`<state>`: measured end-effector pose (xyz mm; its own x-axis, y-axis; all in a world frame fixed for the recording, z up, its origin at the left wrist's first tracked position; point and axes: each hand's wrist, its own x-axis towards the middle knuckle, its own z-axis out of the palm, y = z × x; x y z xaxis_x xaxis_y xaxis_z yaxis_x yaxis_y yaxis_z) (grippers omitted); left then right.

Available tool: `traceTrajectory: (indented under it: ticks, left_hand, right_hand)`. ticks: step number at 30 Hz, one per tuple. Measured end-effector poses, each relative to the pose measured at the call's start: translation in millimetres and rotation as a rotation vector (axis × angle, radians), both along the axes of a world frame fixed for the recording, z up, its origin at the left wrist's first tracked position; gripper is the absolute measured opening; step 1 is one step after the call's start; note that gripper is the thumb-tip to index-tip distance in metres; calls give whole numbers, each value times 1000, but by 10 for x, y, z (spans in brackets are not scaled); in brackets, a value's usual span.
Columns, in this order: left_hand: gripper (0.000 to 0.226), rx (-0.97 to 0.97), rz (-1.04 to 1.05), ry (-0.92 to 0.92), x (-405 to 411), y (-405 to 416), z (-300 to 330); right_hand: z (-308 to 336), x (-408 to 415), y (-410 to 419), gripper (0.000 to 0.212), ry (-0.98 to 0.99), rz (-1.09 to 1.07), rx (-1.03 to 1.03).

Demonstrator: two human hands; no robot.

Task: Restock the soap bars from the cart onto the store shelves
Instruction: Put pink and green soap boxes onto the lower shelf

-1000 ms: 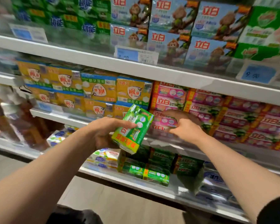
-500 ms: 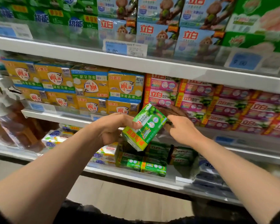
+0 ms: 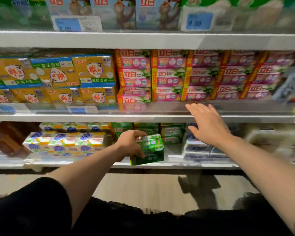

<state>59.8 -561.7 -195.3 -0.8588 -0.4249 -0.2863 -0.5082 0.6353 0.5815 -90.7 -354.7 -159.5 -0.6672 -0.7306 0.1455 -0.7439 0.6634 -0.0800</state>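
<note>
Since the earlier frames the green soap pack (image 3: 147,149) has come down from in front of the middle shelf, where it was held tilted with its orange end low, to the mouth of the bottom shelf (image 3: 177,165). The left hand (image 3: 131,144) holds it, fingers curled over its top edge and thumb under the near side, so that grip is closed around the pack. The right hand (image 3: 207,124), which before was tucked against the pink soap boxes (image 3: 169,77), has drawn back from them and now hangs open with fingers spread and straight in front of the middle shelf's edge (image 3: 143,116), holding nothing. The view has also dropped, so more of the bottom shelf shows. The pack now lies nearly level, its long axis running left to right along the shelf front with the right end slightly higher, its broad printed face turned toward the camera; motion blur hides the lettering. It hovers at the shelf's front lip, just in front of the stacked green soap packs (image 3: 170,133), with the white-and-blue soap packs (image 3: 65,142) to its left and dark blue-and-white packs (image 3: 199,147) to its right. Whether its lower edge touches the shelf cannot be told.
</note>
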Motion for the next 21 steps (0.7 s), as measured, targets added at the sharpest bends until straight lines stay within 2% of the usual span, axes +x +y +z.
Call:
traceTrajectory:
  ticks: [5,10,15,19,21]
  left_hand:
    - [80,-87,8,39,-222,182,-657]
    - [80,-8,15,188,-673,345,-826]
    - [79,-111,-75,108,-1090,333,-952]
    - [66,116,-9,71,-1147,184,-1115]
    - [60,144,-59,73,-1168,166,-1153]
  right_hand:
    - [-190,-197,297,79,147,-87,55]
    - [-406,-255,322,83,125,-92,0]
    - [-486,-300,296,83,105,-88,-107]
    - [-558,-324,264,84,105,-83,-172]
    - [-596,-332,253,85,119,-77,-199]
